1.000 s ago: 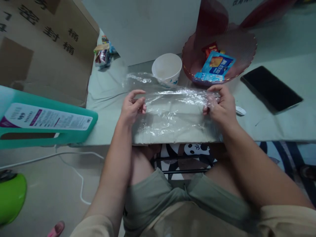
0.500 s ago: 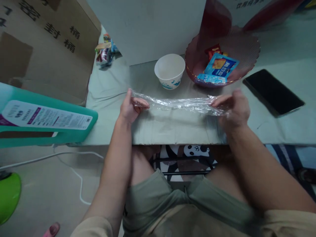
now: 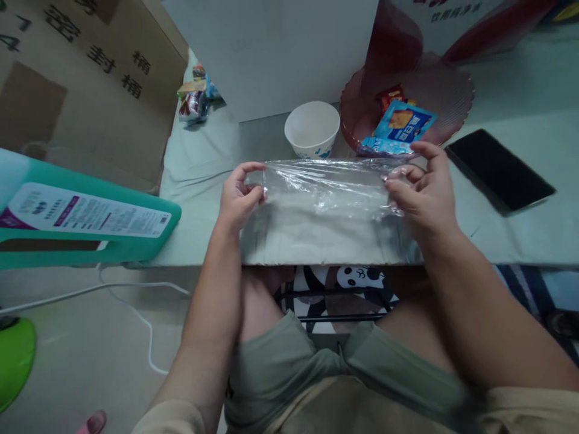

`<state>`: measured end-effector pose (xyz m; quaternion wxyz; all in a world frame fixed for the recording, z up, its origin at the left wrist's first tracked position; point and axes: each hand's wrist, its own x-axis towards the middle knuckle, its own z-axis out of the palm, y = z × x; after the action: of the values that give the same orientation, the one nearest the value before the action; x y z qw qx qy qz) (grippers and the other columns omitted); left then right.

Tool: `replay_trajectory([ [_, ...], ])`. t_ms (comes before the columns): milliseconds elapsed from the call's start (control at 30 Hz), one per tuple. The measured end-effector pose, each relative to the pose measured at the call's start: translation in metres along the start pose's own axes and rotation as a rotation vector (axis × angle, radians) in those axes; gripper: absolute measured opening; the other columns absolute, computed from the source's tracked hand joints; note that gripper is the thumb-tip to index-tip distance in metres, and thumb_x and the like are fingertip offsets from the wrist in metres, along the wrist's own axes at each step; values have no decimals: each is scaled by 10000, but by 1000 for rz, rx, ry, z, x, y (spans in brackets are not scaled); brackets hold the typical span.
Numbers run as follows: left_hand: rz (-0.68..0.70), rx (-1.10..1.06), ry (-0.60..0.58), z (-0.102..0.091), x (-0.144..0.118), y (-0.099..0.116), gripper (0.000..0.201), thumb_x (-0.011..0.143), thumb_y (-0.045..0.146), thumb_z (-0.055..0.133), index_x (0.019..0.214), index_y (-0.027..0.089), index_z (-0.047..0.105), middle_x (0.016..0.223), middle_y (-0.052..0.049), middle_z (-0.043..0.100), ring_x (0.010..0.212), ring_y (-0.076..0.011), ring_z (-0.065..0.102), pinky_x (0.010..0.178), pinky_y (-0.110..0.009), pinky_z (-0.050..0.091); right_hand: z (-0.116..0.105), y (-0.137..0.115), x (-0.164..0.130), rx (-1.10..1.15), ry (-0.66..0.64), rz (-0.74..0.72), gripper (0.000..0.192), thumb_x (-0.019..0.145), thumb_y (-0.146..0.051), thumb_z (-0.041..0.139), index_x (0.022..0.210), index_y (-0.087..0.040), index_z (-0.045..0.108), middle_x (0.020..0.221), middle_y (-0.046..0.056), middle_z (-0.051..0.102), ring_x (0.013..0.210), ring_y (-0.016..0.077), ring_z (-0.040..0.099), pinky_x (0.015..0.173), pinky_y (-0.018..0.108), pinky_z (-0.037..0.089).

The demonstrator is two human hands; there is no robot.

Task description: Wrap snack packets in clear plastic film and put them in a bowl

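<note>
A sheet of clear plastic film (image 3: 323,187) is stretched between my two hands over the front of the pale green table (image 3: 203,181). My left hand (image 3: 239,196) pinches its left edge between thumb and fingers. My right hand (image 3: 423,196) grips its right edge. The film hangs as a wide, crinkled band, its top edge just in front of a white paper bowl (image 3: 312,128). The bowl stands upright and looks empty.
A ribbed pink dish (image 3: 452,96) with snack packets stands back right, a black phone (image 3: 500,169) to its right. A white box (image 3: 271,54) stands behind the bowl. A teal container (image 3: 85,220) and a cardboard box (image 3: 85,90) are at the left.
The film was gathered into a thin strip half a second ago; it is now spread out into a wider band and lifted a little toward the bowl. Both hands keep their hold.
</note>
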<state>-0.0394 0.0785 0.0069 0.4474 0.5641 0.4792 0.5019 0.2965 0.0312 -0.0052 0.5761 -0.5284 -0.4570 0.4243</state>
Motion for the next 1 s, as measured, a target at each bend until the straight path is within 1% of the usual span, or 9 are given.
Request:
replay_trajectory([
  [133,-129,-105,38,1,-3,15,420,590,71,646,962,241,741,1125,-15,703,410,11,345,332,-191,217,-9,-18,-7,-73,91,18,564,658,-152,781,1150,-336,573,903,-28,627,510,91,442,419,263,349],
  [233,-273,-189,-44,3,-4,25,390,555,72,618,888,217,761,1030,-26,728,407,4,297,335,-191,181,-14,-22,-7,-174,228,-131,277,751,-164,761,978,-288,662,866,1,607,615,122,511,565,305,449],
  [300,-330,-217,-120,6,-4,28,397,530,67,615,870,200,769,985,-31,739,407,4,296,341,-189,186,-12,-20,-5,-96,176,-172,177,784,-235,765,929,-281,674,808,1,610,679,148,567,654,325,500],
  [533,-438,-196,-479,33,-6,32,376,550,128,794,922,168,759,1029,-71,756,489,-36,502,374,-169,292,31,-8,-6,117,-594,333,534,614,-335,895,1098,-256,685,1053,57,776,890,201,733,707,331,619],
  [667,-445,-300,-497,37,-6,28,734,584,244,907,1268,296,645,1211,-70,745,460,-65,578,390,-196,386,42,-18,-13,-10,-1124,447,220,726,-372,815,827,-191,741,692,20,732,546,145,652,489,259,517],
  [733,-438,-359,-385,38,-3,20,887,632,390,915,1412,401,494,1258,-48,735,524,-144,685,413,-225,451,42,-22,-14,-8,-1082,425,205,769,-384,773,732,-192,715,626,6,706,503,124,623,467,235,481],
  [833,-442,-402,-234,47,-3,10,703,763,678,753,1330,317,546,1202,-74,757,773,-258,793,533,-293,571,44,-19,-13,13,-724,376,219,764,-401,779,783,-196,702,649,14,721,493,118,619,454,226,456],
  [933,-498,-352,-355,65,-9,9,593,802,678,720,1141,197,642,1081,-133,784,941,-276,792,721,-330,622,47,-11,-11,3,-469,316,234,791,-418,751,835,-193,702,657,18,715,509,128,638,460,230,456],
  [1000,-518,-239,-467,78,-15,11,504,757,520,834,1082,183,649,939,-107,792,822,-225,788,670,-285,597,48,-6,-11,-28,-424,255,230,820,-415,716,899,-199,716,644,3,700,521,136,651,478,239,472],
])
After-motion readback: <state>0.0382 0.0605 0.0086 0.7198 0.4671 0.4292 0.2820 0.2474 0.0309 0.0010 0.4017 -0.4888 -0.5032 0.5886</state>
